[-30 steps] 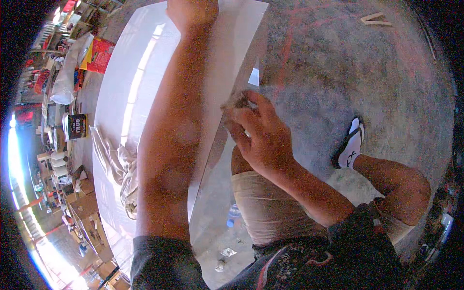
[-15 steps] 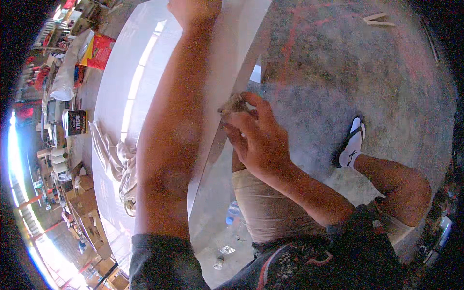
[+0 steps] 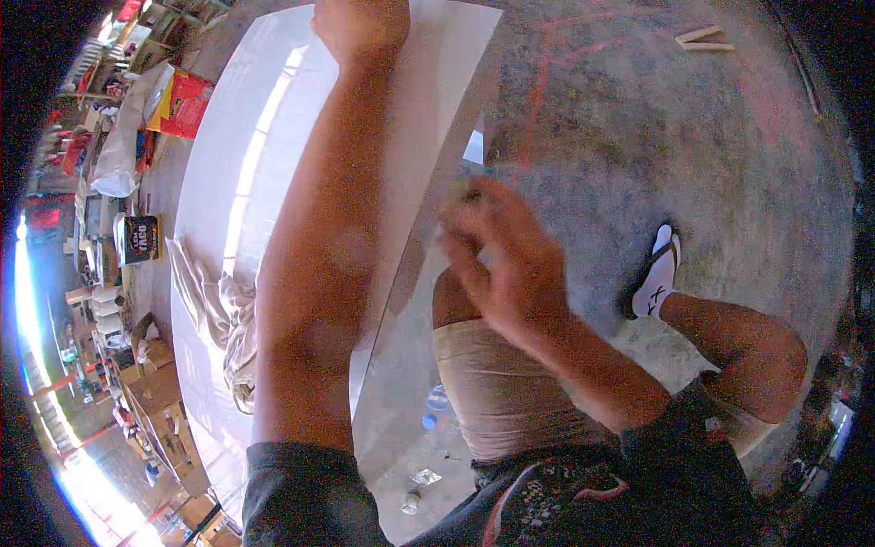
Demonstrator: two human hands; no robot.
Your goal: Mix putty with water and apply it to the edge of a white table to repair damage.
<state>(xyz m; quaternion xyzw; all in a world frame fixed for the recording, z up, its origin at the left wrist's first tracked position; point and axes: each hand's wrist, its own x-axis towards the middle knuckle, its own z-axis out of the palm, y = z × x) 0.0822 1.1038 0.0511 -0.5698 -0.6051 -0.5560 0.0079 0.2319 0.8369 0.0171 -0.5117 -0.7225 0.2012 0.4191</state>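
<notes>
A long, glossy white panel (image 3: pixel 214 173) extends away from me. My left arm stretches across it, and my left hand (image 3: pixel 365 32) is at the far end; its fingers are hidden or cut off by the upper border. Beside the panel's right edge, my right hand (image 3: pixel 519 260) is closed, with thumb and fingers pinching a small grey-brown wad (image 3: pixel 453 205). Motion smears the wad, so its kind is unclear. It appears a little apart from the edge. A crumpled beige cloth (image 3: pixel 239 342) lies on the panel, left of my left arm.
Left of the panel are a black can (image 3: pixel 138 239), a red and yellow package (image 3: pixel 187 102) and cluttered cardboard boxes (image 3: pixel 155 374). A plastic bottle (image 3: pixel 436 406) lies on the floor beside my leg. Wood pieces (image 3: pixel 704 38) lie far right on the concrete floor (image 3: pixel 592 137).
My right hand has moved right and slightly nearer to me, off the panel's edge, still holding the wad. My left hand stays at about the same place.
</notes>
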